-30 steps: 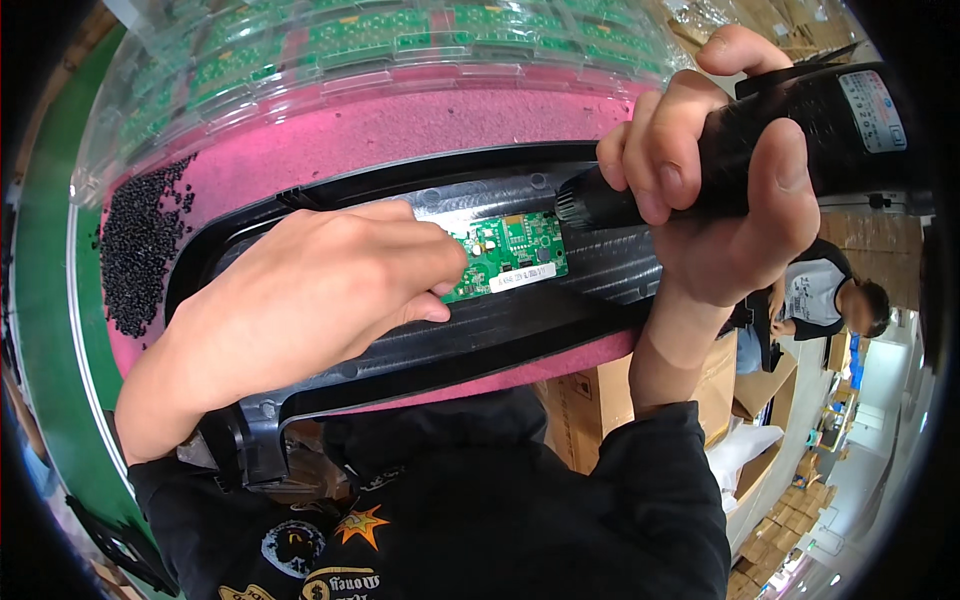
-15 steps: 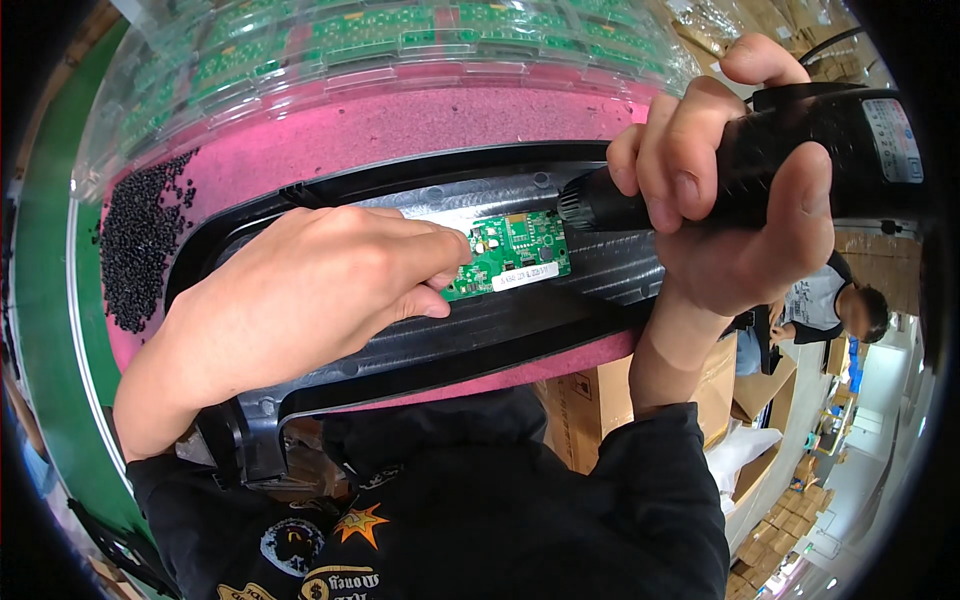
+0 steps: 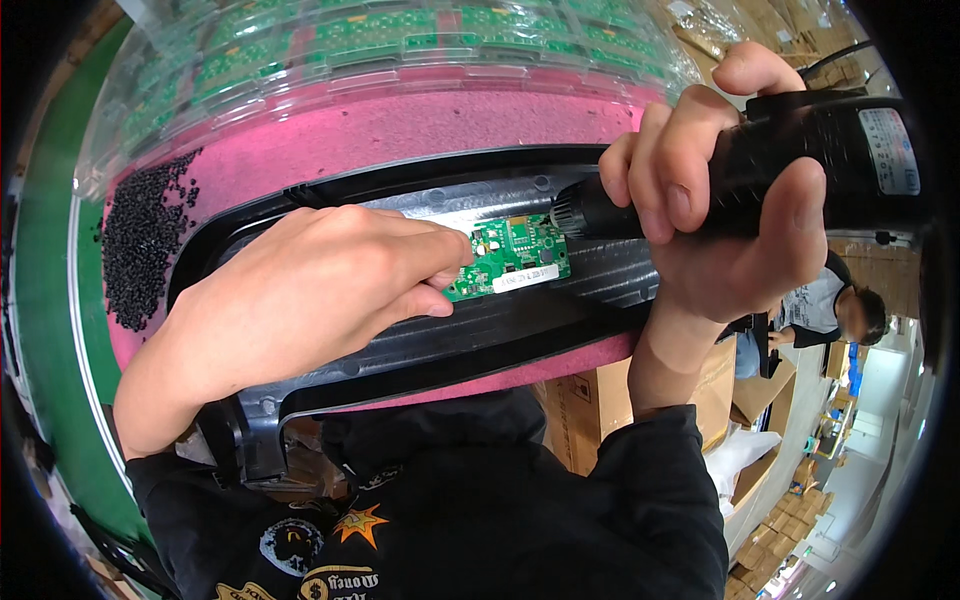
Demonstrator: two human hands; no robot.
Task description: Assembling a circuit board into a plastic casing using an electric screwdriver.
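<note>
The right hand (image 3: pixel 705 265) grasps a black cylindrical power tool (image 3: pixel 845 165) at the right end of a green rectangular circuit board (image 3: pixel 515 252) in a long black plastic housing (image 3: pixel 420 352), while the left hand (image 3: pixel 340 270) bunches at the board's left end, its grip impossible to tell.

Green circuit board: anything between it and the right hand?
Only the black tool in the right hand: its ribbed nose is at the upper right corner of the green circuit board; whether they touch is unclear. Nothing else visible intervenes. The left hand covers the board's left end.
</note>
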